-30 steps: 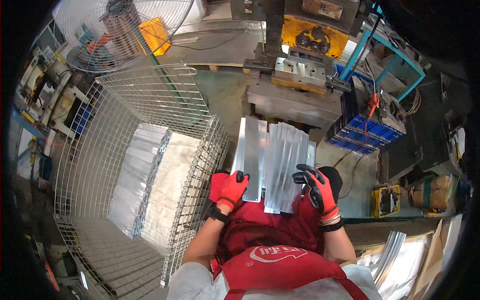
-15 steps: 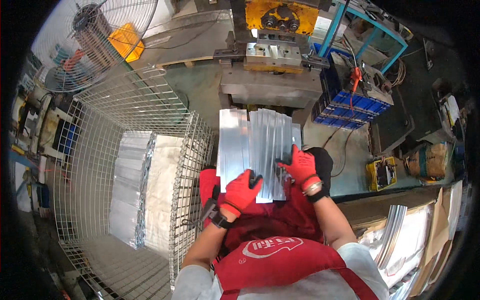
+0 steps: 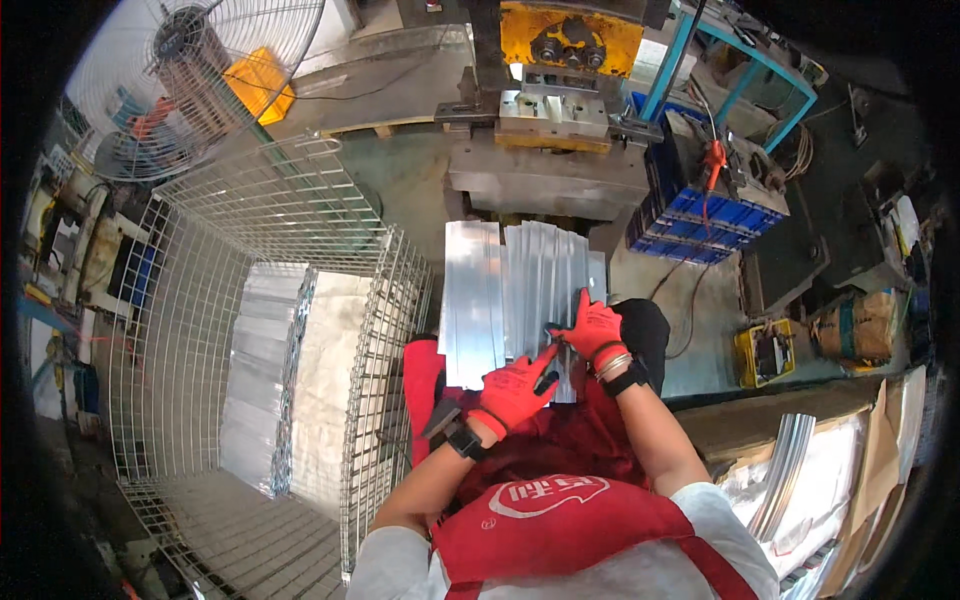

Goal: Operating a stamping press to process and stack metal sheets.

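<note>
Long silvery metal strips (image 3: 545, 270) lie side by side over my lap, with a wider flat group of strips (image 3: 474, 290) to their left. My right hand (image 3: 594, 332), in a red glove with dark fingertips, grips the right edge of the strips. Its index finger points up along them and its thumb reaches across the top. Close to it, my left hand (image 3: 515, 388), gloved the same way, is at the near end of the strips. Its index finger and thumb are spread apart, and the index tip nearly meets the right thumb.
A wire mesh basket (image 3: 365, 400) on the left holds stacked metal strips (image 3: 262, 370). Ahead stands a press (image 3: 550, 120). Blue crates (image 3: 690, 220) are at its right, with a yellow bin (image 3: 764, 352) nearer. More strips (image 3: 784, 475) lie in an open carton at lower right. A fan (image 3: 190, 60) is far left.
My left hand has moved right and slightly nearer to me, from the flat group toward my right hand. My right hand has shifted slightly left and stays on the strips.
</note>
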`<state>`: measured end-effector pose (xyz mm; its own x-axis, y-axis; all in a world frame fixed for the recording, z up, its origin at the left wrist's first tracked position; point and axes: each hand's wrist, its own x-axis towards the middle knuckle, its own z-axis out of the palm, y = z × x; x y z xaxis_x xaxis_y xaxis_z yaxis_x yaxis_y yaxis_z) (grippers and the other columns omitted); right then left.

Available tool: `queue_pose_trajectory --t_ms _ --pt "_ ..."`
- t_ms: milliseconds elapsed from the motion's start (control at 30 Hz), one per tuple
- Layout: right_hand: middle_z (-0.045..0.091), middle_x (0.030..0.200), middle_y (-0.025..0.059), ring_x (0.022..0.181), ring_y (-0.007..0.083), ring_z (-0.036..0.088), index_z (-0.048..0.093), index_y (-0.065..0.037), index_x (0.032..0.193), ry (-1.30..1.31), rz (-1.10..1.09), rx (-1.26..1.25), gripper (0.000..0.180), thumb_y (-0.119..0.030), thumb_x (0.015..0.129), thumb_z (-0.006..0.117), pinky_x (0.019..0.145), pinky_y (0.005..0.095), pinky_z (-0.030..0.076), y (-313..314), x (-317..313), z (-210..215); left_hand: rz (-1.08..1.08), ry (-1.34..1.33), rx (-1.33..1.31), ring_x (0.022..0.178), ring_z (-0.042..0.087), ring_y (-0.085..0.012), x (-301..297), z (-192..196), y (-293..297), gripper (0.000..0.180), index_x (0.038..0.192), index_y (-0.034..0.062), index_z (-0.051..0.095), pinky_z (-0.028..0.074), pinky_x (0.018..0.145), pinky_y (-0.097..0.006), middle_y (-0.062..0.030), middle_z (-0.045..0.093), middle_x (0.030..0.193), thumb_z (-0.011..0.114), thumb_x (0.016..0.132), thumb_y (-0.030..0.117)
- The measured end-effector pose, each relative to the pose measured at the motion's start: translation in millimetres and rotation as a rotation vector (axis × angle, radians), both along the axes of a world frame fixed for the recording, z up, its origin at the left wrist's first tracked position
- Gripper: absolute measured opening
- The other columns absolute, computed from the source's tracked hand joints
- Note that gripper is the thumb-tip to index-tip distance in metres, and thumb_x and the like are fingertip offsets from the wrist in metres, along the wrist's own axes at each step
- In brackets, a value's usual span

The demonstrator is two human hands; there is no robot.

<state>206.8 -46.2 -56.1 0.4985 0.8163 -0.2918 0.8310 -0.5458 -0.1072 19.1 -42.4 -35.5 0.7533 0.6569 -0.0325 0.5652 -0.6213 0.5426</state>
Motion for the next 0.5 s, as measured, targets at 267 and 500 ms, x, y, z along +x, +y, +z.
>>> queue_pose_trajectory --t_ms 267,500 --pt "0.054 0.108 0.0203 0.099 0.0331 0.054 0.029 -0.001 0.130 0.154 -0.032 0.041 0.090 -0.049 0.063 0.066 0.084 0.0392 0.043 -6.9 19.4 -15.1 -0.083 0.162 -0.062 0.072 0.058 -0.0301 -3.1 -2.5 -3.4 0.057 0.128 0.0265 0.037 0.046 0.061 -0.042 -0.0136 0.057 0.081 0.053 0.076 0.043" --pt "0.058 0.099 0.0183 0.096 0.0329 0.054 0.045 -0.007 0.120 0.364 0.200 0.318 0.063 -0.036 0.068 0.064 0.083 0.0401 0.043 -24.9 40.7 -46.1 -0.043 0.141 -0.024 0.072 0.059 -0.0317 -0.1 -14.4 -2.2 0.053 0.125 0.0258 0.041 0.046 0.061 -0.043 -0.0146 0.058 0.084 0.054 0.076 0.042"
